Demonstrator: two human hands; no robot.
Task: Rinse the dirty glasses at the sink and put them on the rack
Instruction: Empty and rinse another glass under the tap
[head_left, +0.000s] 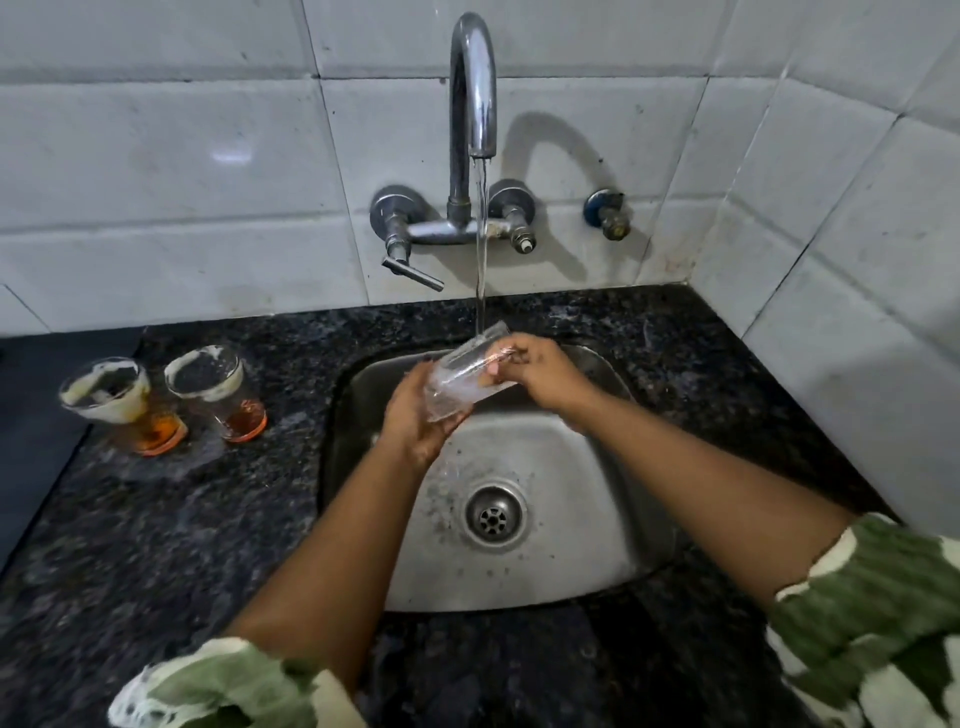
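1. Being rinsed over the sink (597, 582), one clear glass (464, 375) is being held tilted under the tap (474, 78) stream.
2. Its base is being cupped by the left hand (415, 415); its rim is being pinched by the right hand (540, 371).
3. Being wet, thin and light, it is judged slippery and breakable, best gripped round the wall.
4. Two dirty glasses (124, 402) are being left on the surface (156, 519).
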